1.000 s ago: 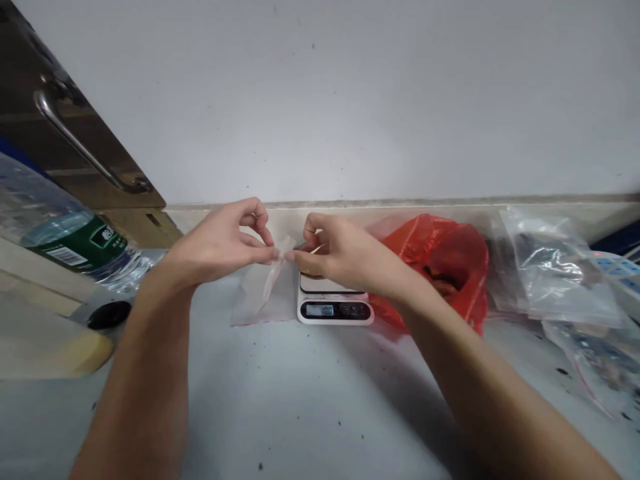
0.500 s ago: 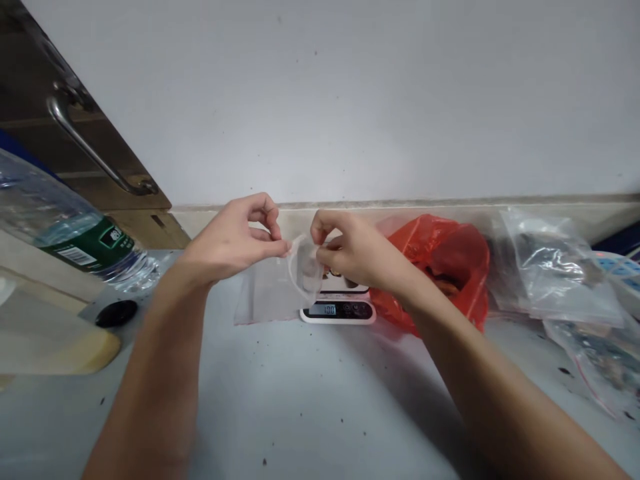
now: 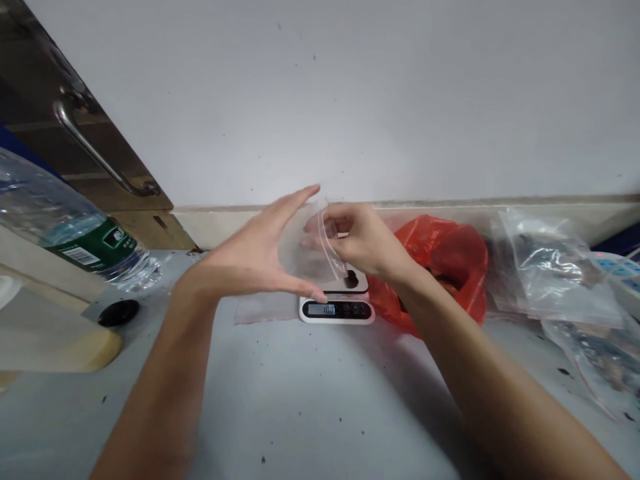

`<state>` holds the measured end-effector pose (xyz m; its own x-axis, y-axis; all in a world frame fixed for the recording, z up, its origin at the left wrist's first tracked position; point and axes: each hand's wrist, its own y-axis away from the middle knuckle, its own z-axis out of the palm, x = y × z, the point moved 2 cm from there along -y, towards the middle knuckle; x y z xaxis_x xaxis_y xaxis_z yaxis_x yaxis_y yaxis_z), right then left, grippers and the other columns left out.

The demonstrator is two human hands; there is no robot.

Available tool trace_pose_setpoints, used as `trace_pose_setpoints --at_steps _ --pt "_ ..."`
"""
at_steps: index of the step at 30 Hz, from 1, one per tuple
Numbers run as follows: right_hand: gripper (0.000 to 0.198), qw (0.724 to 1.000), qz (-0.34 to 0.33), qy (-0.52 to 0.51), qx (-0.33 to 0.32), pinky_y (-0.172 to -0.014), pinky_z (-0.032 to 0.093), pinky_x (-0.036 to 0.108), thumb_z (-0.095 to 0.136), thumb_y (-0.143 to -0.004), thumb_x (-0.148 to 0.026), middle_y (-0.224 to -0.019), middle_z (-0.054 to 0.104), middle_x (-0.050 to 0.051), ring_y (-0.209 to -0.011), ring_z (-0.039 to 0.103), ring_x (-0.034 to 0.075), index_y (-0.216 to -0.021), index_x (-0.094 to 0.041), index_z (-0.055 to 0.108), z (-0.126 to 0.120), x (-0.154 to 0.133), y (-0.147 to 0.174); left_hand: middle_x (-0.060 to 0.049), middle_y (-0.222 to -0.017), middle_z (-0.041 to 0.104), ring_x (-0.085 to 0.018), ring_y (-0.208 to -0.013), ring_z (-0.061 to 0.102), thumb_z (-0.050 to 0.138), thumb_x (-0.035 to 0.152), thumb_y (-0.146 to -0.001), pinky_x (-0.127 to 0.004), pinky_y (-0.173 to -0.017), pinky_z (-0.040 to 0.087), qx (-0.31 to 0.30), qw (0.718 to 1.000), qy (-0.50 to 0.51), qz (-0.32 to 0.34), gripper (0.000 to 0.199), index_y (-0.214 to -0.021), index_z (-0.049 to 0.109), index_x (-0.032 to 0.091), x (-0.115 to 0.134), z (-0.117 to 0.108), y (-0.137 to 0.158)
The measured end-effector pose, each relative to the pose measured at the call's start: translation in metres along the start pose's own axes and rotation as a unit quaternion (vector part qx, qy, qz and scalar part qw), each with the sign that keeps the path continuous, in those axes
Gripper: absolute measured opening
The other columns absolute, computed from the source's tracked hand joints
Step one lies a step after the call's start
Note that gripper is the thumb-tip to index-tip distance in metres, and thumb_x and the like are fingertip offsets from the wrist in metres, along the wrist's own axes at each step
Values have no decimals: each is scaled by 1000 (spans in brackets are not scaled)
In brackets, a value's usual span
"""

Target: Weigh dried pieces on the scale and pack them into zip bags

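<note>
A clear zip-lock bag (image 3: 314, 257) is held up over a small white digital scale (image 3: 311, 319). My right hand (image 3: 357, 240) grips it near its mouth, with some fingertips seen through the plastic. Around the bag's left side my left hand (image 3: 250, 260) is spread wide, thumb below and fingers above; whether the palm presses on the plastic I cannot tell. The scale's display (image 3: 321, 309) seems to read 10.0. A dark piece (image 3: 352, 279) lies on its pan, which the bag and hands partly cover.
Flat plastic bags (image 3: 267, 312) lie left of the scale. Right of it sits a red plastic bag (image 3: 450, 243) with brown contents, then filled clear bags (image 3: 560, 267). A water bottle (image 3: 100, 237), black lid (image 3: 119, 312) and translucent container (image 3: 55, 333) stand left. A wall (image 3: 380, 100) rises behind.
My left hand has let go of the bag's edge, spread its fingers and moved right, around the bag. The right hand's fingers have shifted to the bag's mouth, which now faces right.
</note>
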<state>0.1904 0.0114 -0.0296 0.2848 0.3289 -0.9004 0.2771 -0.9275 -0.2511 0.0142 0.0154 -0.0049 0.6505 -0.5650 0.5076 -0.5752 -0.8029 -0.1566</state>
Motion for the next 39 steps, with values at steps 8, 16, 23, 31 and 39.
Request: trace_pose_setpoints --at_steps 8,16,23,31,39 --pt "37 994 18 101 35 -64 43 28 71 -89 -55 -81 65 2 -70 58 15 -86 -19 63 -10 1 -1 -15 -161 47 -39 -148 43 73 69 -69 -46 -119 40 -11 995 -56 -81 103 -154 44 19 -9 1 -7" --pt "65 915 147 344 -151 -96 50 37 77 -89 -43 -148 57 14 -125 61 31 -149 -29 57 -2 26 1 -15 -151 55 -38 -137 54 67 66 -71 -40 -108 47 -50 979 -110 -162 91 -147 48 19 -32 -5 -6" --pt "23 886 88 409 -197 -77 45 32 64 -95 -33 -113 74 10 -102 68 27 -114 -25 76 14 31 -3 -15 -140 63 -37 -126 62 66 63 -74 -39 -100 50 -71 981 -97 -153 82 -142 51 20 -29 -1 -8" --pt "28 883 92 418 -193 -60 30 31 50 -89 -6 -79 70 6 -70 59 19 -88 -21 74 4 26 -4 -15 -149 58 -35 -132 57 64 64 -72 -38 -104 47 -136 974 -82 -161 89 -147 45 20 -30 6 -7" --pt "27 899 96 381 -192 -58 34 30 51 -91 -6 -69 69 3 -57 58 16 -85 -20 74 -5 25 -3 -16 -155 54 -36 -138 55 64 66 -73 -38 -106 46 -201 959 -103 -172 96 -153 41 20 -35 14 -9"
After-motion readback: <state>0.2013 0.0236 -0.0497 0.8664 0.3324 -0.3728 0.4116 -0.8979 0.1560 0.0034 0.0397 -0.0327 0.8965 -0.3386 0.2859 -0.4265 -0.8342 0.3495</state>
